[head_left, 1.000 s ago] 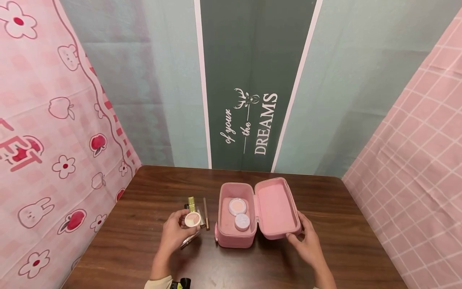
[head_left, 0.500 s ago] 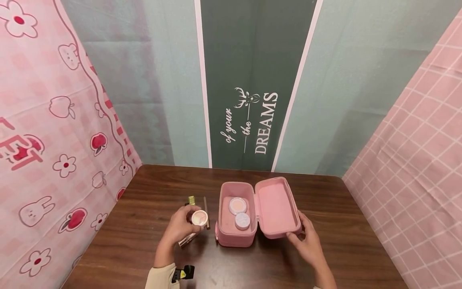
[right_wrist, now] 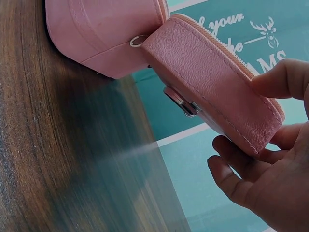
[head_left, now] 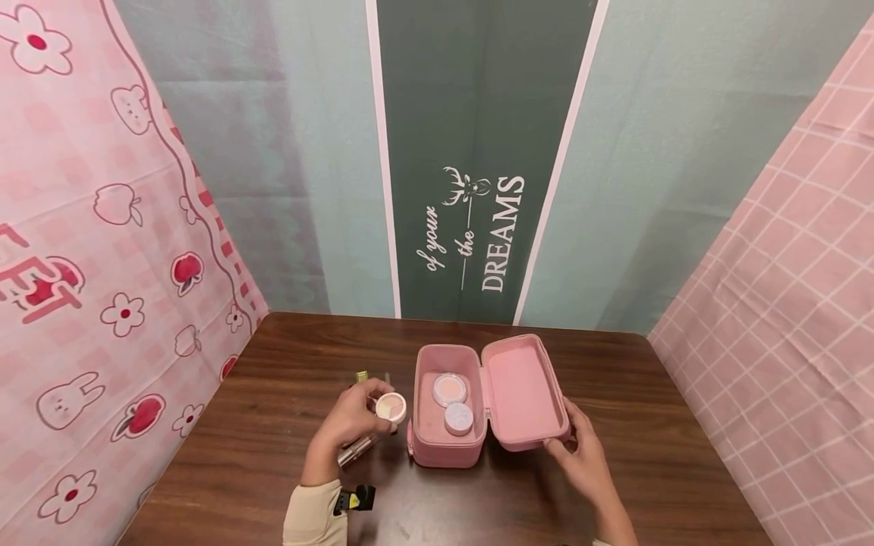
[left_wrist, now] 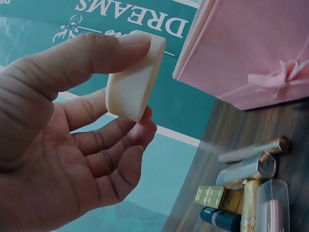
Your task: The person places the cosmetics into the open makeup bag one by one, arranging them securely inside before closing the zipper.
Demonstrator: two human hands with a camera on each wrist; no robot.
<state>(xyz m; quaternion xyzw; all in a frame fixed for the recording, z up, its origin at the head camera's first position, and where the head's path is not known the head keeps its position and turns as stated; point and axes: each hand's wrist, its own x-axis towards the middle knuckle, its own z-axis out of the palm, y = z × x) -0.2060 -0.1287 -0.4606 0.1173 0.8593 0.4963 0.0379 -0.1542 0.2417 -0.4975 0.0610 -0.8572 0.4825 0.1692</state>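
Compact (head_left: 391,407) before “DREAMS” backdrop (head_left: 471,152)

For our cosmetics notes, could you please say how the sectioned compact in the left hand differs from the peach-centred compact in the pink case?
The sectioned compact is pinched in the left hand, while the peach-centred compact lies in the pink case. The sectioned compact's face is split into differently toned parts; the peach-centred compact shows one plain disc. Both are round.
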